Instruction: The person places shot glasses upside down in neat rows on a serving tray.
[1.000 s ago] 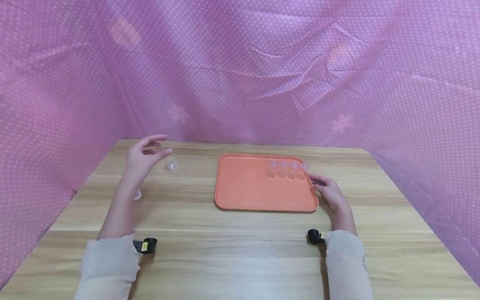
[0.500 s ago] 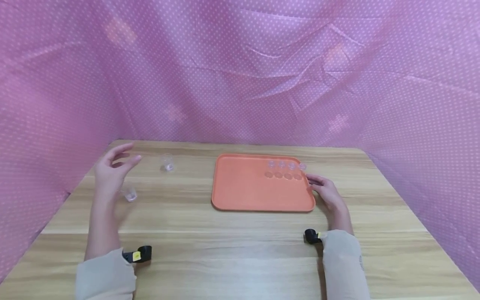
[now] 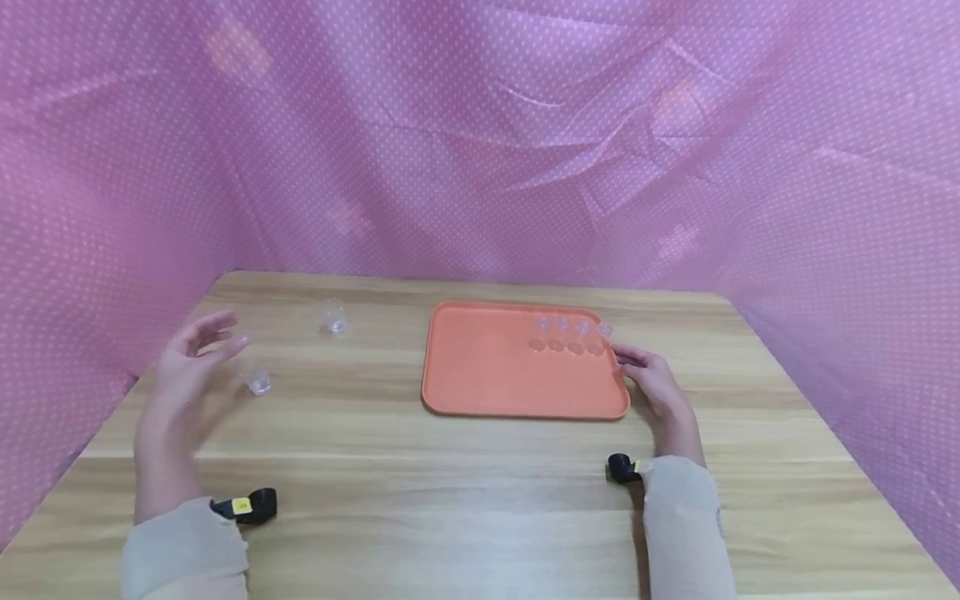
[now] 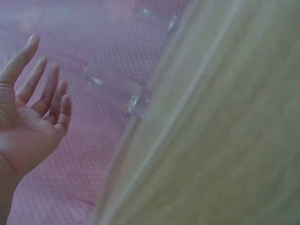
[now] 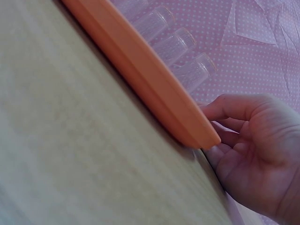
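Head view: tray (image 3: 480, 375), long axis left-to-right

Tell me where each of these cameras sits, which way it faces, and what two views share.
Head: worn on the head, looking forward and down over the table; left hand, right hand and sleeves show.
Left wrist: on that wrist, looking past the left hand towards two clear cups; steeply tilted picture.
Right wrist: on that wrist, looking along the side of the orange tray, right hand at its edge.
Shared: head and right wrist both show that tray, its cups and the right hand.
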`<state>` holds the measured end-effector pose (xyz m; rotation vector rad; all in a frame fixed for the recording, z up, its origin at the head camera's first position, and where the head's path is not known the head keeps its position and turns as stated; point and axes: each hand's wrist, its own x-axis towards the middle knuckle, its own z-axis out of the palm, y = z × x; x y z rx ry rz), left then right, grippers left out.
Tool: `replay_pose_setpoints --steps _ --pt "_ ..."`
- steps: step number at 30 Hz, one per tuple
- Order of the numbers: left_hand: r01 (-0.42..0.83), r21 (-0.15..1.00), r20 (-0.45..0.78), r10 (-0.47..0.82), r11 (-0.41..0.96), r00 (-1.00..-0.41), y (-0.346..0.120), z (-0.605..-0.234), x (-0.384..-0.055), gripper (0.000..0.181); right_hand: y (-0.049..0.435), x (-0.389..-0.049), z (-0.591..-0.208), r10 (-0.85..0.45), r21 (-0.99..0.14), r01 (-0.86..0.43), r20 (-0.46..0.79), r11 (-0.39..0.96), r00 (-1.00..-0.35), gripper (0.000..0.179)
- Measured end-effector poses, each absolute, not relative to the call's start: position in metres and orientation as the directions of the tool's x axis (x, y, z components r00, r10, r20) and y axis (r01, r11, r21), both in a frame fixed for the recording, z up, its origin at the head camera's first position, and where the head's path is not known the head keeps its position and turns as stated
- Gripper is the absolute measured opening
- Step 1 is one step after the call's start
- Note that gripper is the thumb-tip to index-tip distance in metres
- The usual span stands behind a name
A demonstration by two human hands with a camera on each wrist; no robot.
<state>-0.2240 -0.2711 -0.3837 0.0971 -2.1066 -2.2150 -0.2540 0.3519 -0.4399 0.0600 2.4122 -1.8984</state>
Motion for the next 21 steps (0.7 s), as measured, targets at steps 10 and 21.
replay_pose_setpoints --steps 10,21 --pt "-0.008 0.995 -0.005 0.032 -0.095 -0.999 -0.296 -0.426 -0.228 0.065 0.352 -0.254 -0.438 -0.012 -0.971 0.073 -0.077 0.226 -0.997 0.046" --pt "-0.037 0.951 -0.072 0.103 0.308 -0.992 -0.298 -0.436 -0.228 0.072 0.353 -0.255 -0.439 -0.006 -0.971 0.081 -0.085 0.227 -0.996 0.046"
